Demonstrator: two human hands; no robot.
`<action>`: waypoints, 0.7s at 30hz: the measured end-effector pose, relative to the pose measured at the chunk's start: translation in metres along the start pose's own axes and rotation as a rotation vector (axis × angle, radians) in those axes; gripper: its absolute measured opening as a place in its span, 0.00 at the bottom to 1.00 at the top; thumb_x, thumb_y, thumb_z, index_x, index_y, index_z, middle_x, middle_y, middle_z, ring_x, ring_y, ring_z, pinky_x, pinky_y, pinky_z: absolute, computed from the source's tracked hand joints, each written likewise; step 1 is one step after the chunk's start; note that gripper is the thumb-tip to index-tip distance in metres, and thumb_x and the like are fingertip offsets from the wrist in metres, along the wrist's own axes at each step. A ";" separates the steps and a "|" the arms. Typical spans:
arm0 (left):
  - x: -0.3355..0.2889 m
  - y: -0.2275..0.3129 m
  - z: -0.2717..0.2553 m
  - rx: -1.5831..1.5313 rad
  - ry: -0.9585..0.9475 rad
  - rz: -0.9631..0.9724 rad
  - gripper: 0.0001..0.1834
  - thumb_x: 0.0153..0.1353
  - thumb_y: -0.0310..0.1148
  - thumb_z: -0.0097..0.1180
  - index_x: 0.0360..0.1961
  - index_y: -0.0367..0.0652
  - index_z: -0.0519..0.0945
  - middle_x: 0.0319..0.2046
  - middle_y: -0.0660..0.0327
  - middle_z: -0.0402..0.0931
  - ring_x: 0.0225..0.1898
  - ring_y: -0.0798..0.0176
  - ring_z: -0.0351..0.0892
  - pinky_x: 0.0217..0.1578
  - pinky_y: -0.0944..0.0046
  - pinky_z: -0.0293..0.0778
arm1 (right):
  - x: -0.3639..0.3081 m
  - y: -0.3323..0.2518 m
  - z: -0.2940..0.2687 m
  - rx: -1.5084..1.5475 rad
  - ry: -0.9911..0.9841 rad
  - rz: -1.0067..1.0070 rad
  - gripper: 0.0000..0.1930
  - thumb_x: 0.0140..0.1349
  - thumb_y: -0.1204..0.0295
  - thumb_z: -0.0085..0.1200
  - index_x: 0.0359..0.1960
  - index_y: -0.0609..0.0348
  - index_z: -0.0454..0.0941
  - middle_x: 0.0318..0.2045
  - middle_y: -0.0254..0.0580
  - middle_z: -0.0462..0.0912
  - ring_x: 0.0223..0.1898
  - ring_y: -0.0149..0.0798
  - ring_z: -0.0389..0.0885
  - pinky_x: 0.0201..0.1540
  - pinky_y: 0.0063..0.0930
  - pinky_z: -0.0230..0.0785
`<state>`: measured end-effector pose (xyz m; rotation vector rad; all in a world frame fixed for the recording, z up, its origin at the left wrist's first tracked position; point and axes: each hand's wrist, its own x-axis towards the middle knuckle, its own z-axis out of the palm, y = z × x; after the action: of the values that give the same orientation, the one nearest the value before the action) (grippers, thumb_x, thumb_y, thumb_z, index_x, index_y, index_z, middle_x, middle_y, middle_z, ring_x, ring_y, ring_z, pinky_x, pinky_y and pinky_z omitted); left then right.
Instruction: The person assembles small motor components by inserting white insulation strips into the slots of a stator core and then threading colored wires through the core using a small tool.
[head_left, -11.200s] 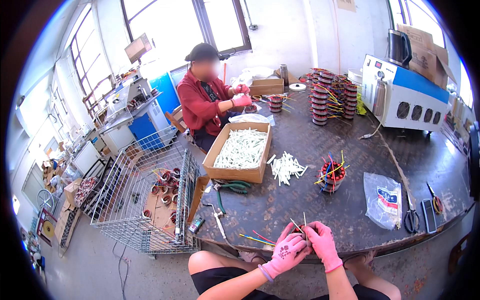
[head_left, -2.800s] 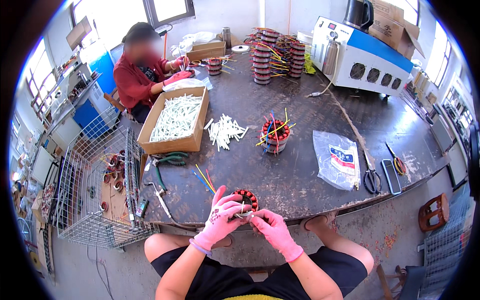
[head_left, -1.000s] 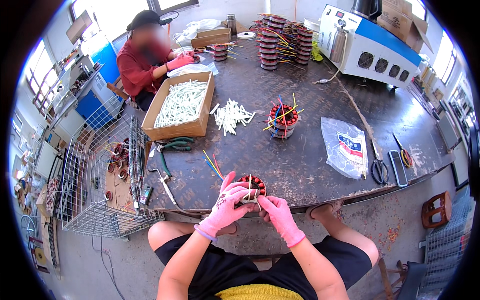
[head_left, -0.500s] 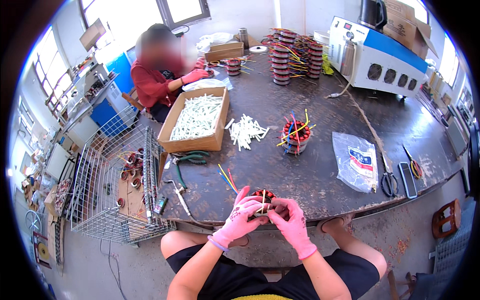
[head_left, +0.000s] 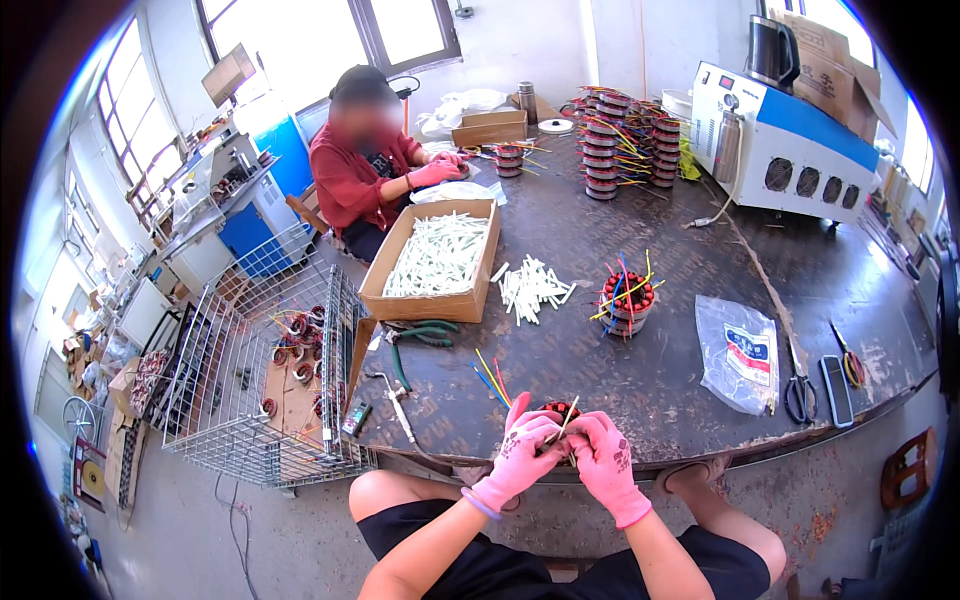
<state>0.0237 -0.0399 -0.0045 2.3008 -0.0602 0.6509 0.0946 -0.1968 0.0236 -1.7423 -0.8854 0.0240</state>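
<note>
From afar I see the dark table [head_left: 660, 410] carrying 1 carton [head_left: 425, 308], loose white sticks [head_left: 533, 290], 1 clear bag [head_left: 722, 362], 1 phone [head_left: 837, 391] and 2 scissors [head_left: 797, 384].

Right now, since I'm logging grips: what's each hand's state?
Left hand: closed on the red coil ring.
Right hand: curled beside it; grip cannot be told.

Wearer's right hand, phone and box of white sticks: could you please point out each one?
Right hand [head_left: 606, 455]: head view, on the back of the pink glove.
Phone [head_left: 837, 391]: head view, middle of its upper face.
Box [head_left: 430, 308]: head view, on its near wall.
</note>
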 end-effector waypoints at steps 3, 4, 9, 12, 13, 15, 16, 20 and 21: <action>-0.002 -0.002 0.000 0.034 0.021 0.027 0.09 0.52 0.33 0.68 0.35 0.48 0.85 0.35 0.66 0.81 0.52 0.60 0.78 0.72 0.43 0.48 | 0.007 -0.016 -0.004 0.244 0.059 0.056 0.04 0.67 0.81 0.50 0.39 0.61 0.76 0.33 0.36 0.78 0.32 0.31 0.77 0.36 0.26 0.70; -0.004 -0.004 0.000 0.043 0.019 0.034 0.09 0.51 0.33 0.68 0.35 0.48 0.85 0.35 0.66 0.81 0.53 0.60 0.78 0.72 0.43 0.48 | 0.009 -0.026 -0.005 0.350 0.076 0.109 0.04 0.68 0.81 0.49 0.39 0.61 0.76 0.32 0.34 0.78 0.31 0.27 0.76 0.35 0.23 0.70; -0.002 -0.002 0.004 0.040 0.009 0.045 0.09 0.50 0.33 0.68 0.34 0.49 0.85 0.36 0.65 0.81 0.53 0.59 0.78 0.72 0.44 0.48 | 0.005 -0.011 -0.009 0.582 0.091 0.323 0.07 0.72 0.79 0.46 0.48 0.60 0.75 0.32 0.29 0.78 0.27 0.18 0.68 0.31 0.14 0.62; -0.001 -0.001 0.002 0.038 0.009 0.043 0.08 0.51 0.33 0.68 0.34 0.49 0.85 0.35 0.65 0.81 0.53 0.59 0.78 0.72 0.44 0.48 | 0.007 -0.014 -0.014 0.620 0.073 0.323 0.08 0.72 0.78 0.45 0.48 0.59 0.75 0.32 0.28 0.77 0.27 0.17 0.68 0.30 0.14 0.61; -0.001 0.000 0.001 0.034 0.018 0.044 0.08 0.51 0.33 0.68 0.34 0.49 0.85 0.35 0.65 0.81 0.53 0.59 0.78 0.72 0.44 0.48 | 0.003 -0.012 -0.022 0.597 -0.062 0.416 0.09 0.73 0.78 0.44 0.49 0.59 0.76 0.34 0.28 0.78 0.29 0.17 0.69 0.31 0.14 0.62; -0.001 0.001 0.003 0.020 0.036 0.050 0.08 0.51 0.33 0.68 0.34 0.48 0.85 0.35 0.65 0.81 0.52 0.59 0.78 0.72 0.44 0.48 | -0.007 -0.002 -0.015 0.538 -0.056 0.370 0.09 0.72 0.78 0.44 0.49 0.59 0.76 0.34 0.28 0.77 0.30 0.18 0.70 0.32 0.14 0.63; 0.001 0.001 0.004 0.018 0.044 0.053 0.08 0.51 0.33 0.68 0.33 0.48 0.84 0.35 0.65 0.81 0.52 0.59 0.78 0.72 0.44 0.48 | -0.010 0.002 -0.012 0.508 -0.053 0.348 0.09 0.72 0.78 0.44 0.49 0.59 0.76 0.34 0.28 0.77 0.30 0.18 0.70 0.33 0.15 0.64; -0.001 -0.002 0.001 0.036 0.021 0.060 0.08 0.52 0.33 0.67 0.33 0.47 0.84 0.35 0.64 0.81 0.52 0.59 0.79 0.72 0.44 0.49 | -0.019 0.011 0.000 0.442 -0.055 0.347 0.07 0.67 0.79 0.50 0.44 0.62 0.78 0.42 0.36 0.74 0.34 0.25 0.76 0.37 0.21 0.71; -0.001 -0.001 0.001 0.035 0.024 0.057 0.08 0.51 0.33 0.67 0.33 0.47 0.84 0.35 0.64 0.81 0.52 0.59 0.79 0.72 0.44 0.49 | -0.020 0.013 0.003 0.441 -0.023 0.307 0.06 0.66 0.79 0.53 0.43 0.62 0.79 0.42 0.37 0.74 0.35 0.26 0.77 0.39 0.21 0.71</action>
<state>0.0235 -0.0393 -0.0061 2.3312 -0.1036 0.7139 0.0861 -0.2069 0.0033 -1.4456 -0.5677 0.4122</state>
